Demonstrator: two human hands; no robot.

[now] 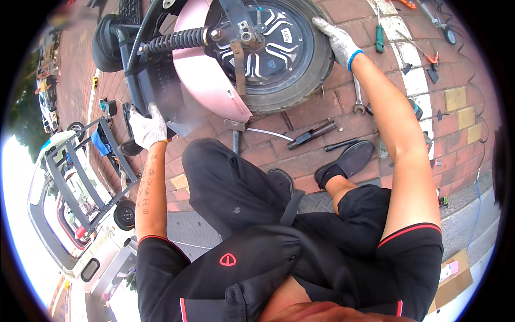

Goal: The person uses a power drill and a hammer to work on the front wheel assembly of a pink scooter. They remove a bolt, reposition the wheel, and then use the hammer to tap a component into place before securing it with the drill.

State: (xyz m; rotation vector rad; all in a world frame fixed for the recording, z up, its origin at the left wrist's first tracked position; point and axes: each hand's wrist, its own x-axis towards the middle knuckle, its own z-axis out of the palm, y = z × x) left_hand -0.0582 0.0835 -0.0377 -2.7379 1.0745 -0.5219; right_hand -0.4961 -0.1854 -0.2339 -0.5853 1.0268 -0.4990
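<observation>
One scooter stretches leftward, right hand unclenched on tyre, left hand's grip unclear

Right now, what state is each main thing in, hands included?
Left hand: gloved, at the black bodywork, grip unclear
Right hand: gloved, open against the tyre
Wheel: attached at a metal arm
Pink fender: curved along the tyre
Wrench: lying on the bricks, unheld
Green screwdriver: lying loose, unheld
</observation>
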